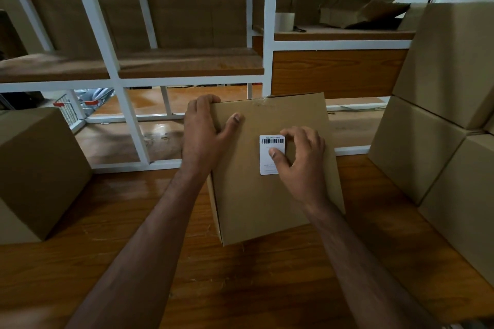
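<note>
The taped cardboard box (254, 203) sits mid-worktop (107, 222), stiff and probably light, best held by its edges, as the left hand (203, 136) does with fingers hooked over its far left corner, while the right hand (302, 157), fingers loosely curved, thumbs down the barcode label (271, 141).

A closed brown cardboard box (254, 208) sits on the wooden table (240, 288) before you, clear tape along its far edge. A white barcode label (271, 141) lies flat on its top face
</note>
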The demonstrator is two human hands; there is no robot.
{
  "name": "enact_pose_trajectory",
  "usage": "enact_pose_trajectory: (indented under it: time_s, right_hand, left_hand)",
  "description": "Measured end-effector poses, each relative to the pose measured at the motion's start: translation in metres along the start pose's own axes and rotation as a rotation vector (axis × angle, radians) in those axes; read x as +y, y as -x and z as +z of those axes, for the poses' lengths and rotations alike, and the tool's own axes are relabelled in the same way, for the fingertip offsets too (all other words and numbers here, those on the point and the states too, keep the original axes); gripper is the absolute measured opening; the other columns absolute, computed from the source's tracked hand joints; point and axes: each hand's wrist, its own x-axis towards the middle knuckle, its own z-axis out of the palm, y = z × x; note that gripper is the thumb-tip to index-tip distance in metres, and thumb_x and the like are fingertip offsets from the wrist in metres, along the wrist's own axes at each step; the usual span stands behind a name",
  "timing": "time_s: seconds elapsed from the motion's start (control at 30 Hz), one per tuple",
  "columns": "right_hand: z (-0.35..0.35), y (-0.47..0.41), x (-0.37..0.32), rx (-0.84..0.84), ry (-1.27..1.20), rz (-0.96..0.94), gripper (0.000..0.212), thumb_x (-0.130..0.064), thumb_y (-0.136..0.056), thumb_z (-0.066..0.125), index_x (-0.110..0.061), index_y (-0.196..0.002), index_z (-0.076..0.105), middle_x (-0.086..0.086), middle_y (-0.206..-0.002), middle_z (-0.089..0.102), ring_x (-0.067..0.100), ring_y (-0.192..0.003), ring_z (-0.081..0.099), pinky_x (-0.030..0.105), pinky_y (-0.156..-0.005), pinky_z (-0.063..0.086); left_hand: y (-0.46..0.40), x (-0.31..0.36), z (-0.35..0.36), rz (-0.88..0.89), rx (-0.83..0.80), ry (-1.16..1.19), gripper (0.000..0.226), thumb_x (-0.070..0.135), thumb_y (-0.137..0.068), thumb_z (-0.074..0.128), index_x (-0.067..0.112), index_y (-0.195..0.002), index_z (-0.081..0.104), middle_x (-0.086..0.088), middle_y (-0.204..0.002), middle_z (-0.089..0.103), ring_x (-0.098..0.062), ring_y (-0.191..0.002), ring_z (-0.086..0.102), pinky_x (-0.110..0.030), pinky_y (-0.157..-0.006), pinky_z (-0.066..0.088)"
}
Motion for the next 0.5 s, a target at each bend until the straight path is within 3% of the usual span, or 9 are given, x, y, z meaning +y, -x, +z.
enact_pose_trajectory:
  time_s: [0.17,0.3,0.5]
  right_hand:
    - [-0.0048,0.0024,0.0015,-0.01,-0.004,-0.023,0.04,-0.034,-0.088,0.071,-0.02,-0.122,0.055,0.004,-0.122,0.052,0.02,-0.116,0.044,0.039,-0.088,0.052]
    - [-0.0064,0.0055,0.001,-0.048,-0.002,0.019,0.06,-0.036,-0.086,0.073,-0.015,-0.138,0.052,0.007,-0.13,0.048,0.021,-0.123,0.04,0.033,-0.095,0.044]
    - [-0.008,0.0066,0.0005,-0.047,0.005,0.01,0.045,-0.03,-0.082,0.077,-0.017,-0.121,0.057,0.006,-0.124,0.05,0.017,-0.116,0.039,0.037,-0.092,0.045]
  left_hand:
    - [0.0015,0.001,-0.0006,0.003,-0.004,-0.009,0.055,0.05,-0.089,0.068,0.021,-0.13,0.047,-0.002,-0.128,0.048,-0.012,-0.108,0.048,-0.023,-0.078,0.043]
    - [0.0029,0.0013,-0.0007,0.015,0.001,-0.027,0.055,0.05,-0.089,0.068,0.019,-0.13,0.048,-0.004,-0.128,0.049,-0.012,-0.108,0.048,-0.021,-0.078,0.039]
    - [0.0072,0.0022,-0.0001,0.018,0.011,-0.028,0.056,0.052,-0.089,0.067,0.021,-0.131,0.047,-0.002,-0.129,0.049,-0.014,-0.11,0.048,-0.029,-0.083,0.048]
